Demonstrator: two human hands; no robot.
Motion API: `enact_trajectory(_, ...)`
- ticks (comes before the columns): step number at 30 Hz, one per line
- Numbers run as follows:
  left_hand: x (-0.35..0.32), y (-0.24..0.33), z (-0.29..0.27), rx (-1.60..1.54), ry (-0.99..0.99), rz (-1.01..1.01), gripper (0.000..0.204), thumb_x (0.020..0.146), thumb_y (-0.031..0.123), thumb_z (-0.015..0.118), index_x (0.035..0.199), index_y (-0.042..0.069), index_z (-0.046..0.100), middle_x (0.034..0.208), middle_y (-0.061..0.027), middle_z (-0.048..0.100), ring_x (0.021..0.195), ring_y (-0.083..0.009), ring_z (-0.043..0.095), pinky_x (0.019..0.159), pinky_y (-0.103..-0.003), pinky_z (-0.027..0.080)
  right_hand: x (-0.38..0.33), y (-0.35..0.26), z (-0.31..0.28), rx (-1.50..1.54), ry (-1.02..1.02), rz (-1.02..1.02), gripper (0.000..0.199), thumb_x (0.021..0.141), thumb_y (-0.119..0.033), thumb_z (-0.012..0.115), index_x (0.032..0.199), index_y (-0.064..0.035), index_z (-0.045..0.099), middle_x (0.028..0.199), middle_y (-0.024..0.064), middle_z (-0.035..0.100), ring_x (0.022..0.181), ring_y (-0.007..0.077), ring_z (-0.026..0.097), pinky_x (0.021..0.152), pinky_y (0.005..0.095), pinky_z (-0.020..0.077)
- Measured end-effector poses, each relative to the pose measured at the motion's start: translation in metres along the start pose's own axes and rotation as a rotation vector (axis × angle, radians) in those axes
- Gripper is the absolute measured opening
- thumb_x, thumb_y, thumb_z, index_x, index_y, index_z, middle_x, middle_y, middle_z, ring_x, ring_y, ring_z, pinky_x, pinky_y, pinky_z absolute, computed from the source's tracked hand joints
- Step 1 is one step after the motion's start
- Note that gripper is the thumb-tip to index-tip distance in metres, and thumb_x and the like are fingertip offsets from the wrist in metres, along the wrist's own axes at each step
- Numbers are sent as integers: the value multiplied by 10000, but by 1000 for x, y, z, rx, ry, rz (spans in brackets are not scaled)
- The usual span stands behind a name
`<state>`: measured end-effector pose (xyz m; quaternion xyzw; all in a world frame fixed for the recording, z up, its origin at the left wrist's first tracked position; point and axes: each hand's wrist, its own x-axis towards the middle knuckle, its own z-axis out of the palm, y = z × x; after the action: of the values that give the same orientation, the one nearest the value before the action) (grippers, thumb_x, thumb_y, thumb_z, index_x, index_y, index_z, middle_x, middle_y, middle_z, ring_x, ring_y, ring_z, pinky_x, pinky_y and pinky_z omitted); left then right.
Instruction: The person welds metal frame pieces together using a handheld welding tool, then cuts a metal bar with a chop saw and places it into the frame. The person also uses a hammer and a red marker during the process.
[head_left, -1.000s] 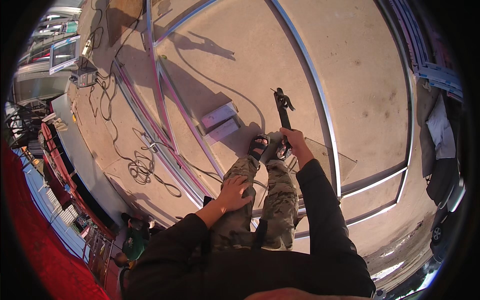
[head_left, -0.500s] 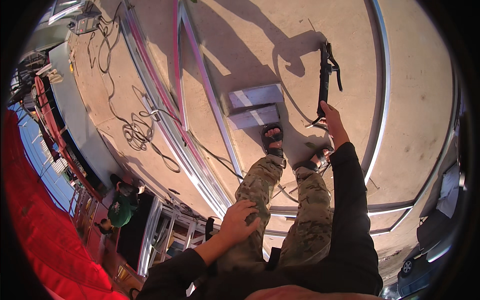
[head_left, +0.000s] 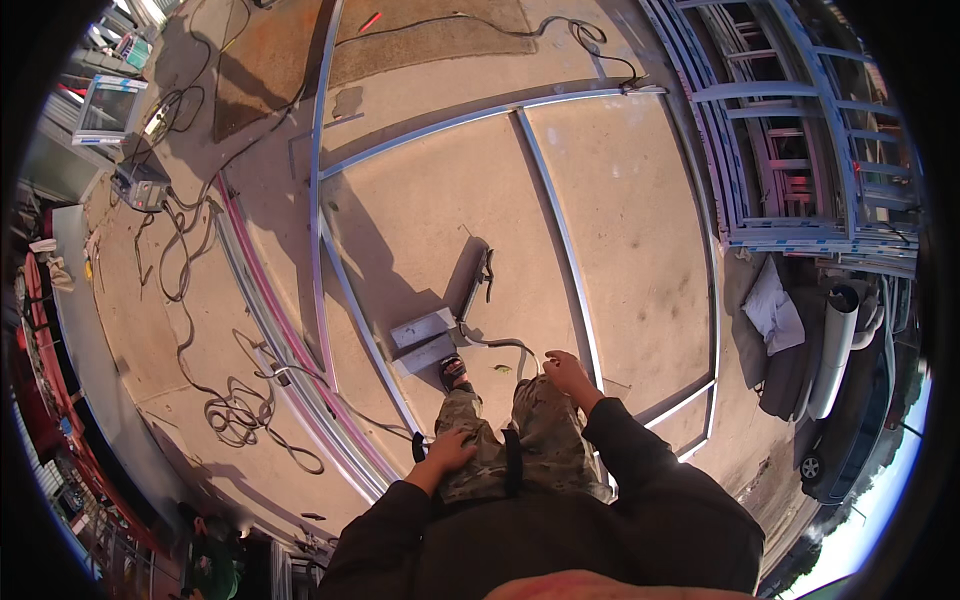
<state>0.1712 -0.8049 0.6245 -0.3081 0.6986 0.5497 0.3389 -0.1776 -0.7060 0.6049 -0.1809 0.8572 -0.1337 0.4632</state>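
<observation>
My left hand lies flat on the left thigh of my camouflage trousers, its fingers stretched out and holding nothing. Beside the right knee is my right hand, with its fingers apart and no tool visible in it. A black welding electrode holder lies on the concrete ahead of my feet. Its cable curves back toward my right knee, where the leg hides it. Two grey rectangular metal pieces lie side by side left of the holder, close to my sandalled foot.
A large metal-tube frame lies on the floor around me. Long metal bars and tangled cable lie left, with a welding machine farther off. Stacked frames and a white sack are at right.
My right hand has let go of the electrode holder, which now lies on the floor, and has drawn back to my knee. My view has swung up, showing more floor.
</observation>
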Motion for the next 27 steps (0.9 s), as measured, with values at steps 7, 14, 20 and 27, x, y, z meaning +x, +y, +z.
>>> enact_trajectory(7,-21,21,-79,-395,-43,-122,624,933,420,590,1360,-28,517,1311,-250,586,1223,-397,556,1055,-429,420,-20,-67,-89,-200,-181,-23,945,798,-558,686,1537,-117,296,1561,236,266,1416,469,272,1123,549,318)
enact_trajectory(14,-12,119,-166,-584,204,-398,584,986,418,506,1375,-18,522,1313,-224,596,1274,-295,540,1068,-367,399,90,-144,-212,-220,-353,-63,856,839,-488,631,1558,-195,269,1602,278,124,1422,543,209,1113,599,308)
enact_trajectory(20,24,252,-309,-771,542,-397,477,959,327,568,1289,-18,592,1214,-174,654,1132,-260,609,991,-353,450,142,-172,-291,-203,-434,-37,719,886,-454,519,1501,-112,369,1462,336,380,1269,510,465,1073,518,391)
enact_trajectory(27,12,331,-393,-1115,1045,-282,424,945,235,565,1266,-41,587,1180,-162,662,1126,-253,609,971,-368,459,230,-261,-375,-214,-617,-76,629,923,-482,495,1309,12,546,1148,331,632,1112,481,591,968,499,456)
